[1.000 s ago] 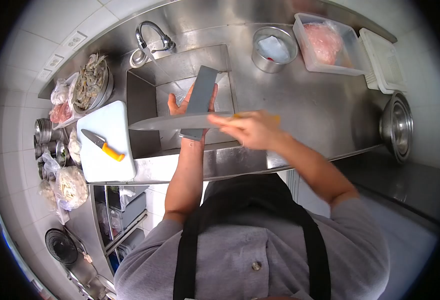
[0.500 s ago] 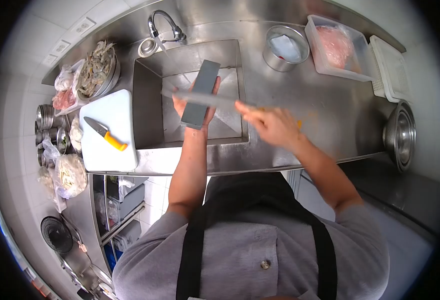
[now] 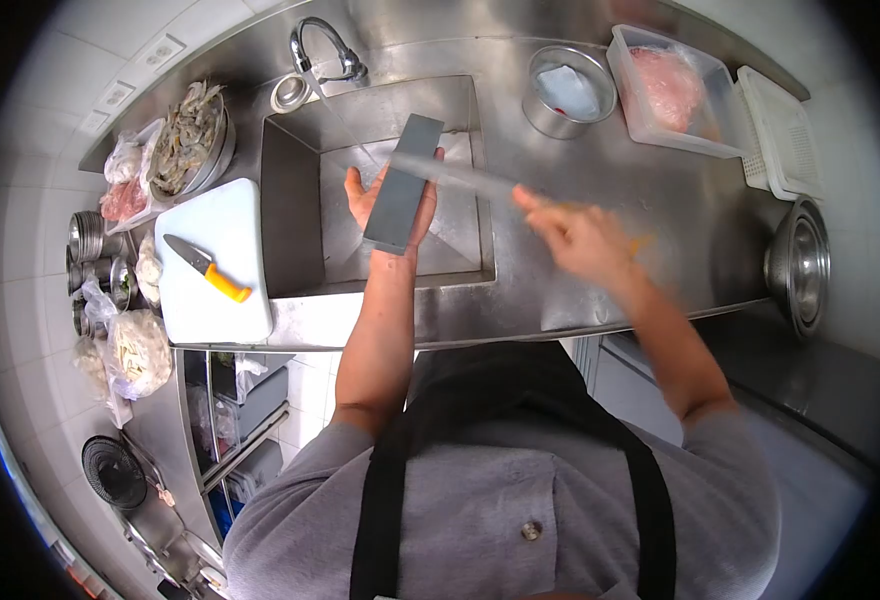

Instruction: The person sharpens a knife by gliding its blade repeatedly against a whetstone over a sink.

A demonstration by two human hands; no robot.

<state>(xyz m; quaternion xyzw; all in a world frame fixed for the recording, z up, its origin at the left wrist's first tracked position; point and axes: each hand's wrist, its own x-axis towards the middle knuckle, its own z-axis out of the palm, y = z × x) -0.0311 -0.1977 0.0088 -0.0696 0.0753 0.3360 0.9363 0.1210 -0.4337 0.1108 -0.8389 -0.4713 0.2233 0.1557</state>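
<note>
A flat grey sharpening stone lies tilted in my left hand, its fingers partly hidden beneath and around the block. The hand is over the metal sink. My right hand is closed on the handle of a large knife; blade and hand are blurred by motion. The tip end of the blade lies across the upper part of the stone. Left of the sink, a smaller knife with a yellow handle rests on a white cutting board.
Water runs from the faucet into the sink. Shrimp fill a bowl at the left. A round metal pot, a plastic tub with pink contents, a white basket and metal bowls stand rightward.
My right hand has moved right with the large knife, drawing its blade rightward and up along the stone. The stone stays in my left hand, and the view has shifted.
</note>
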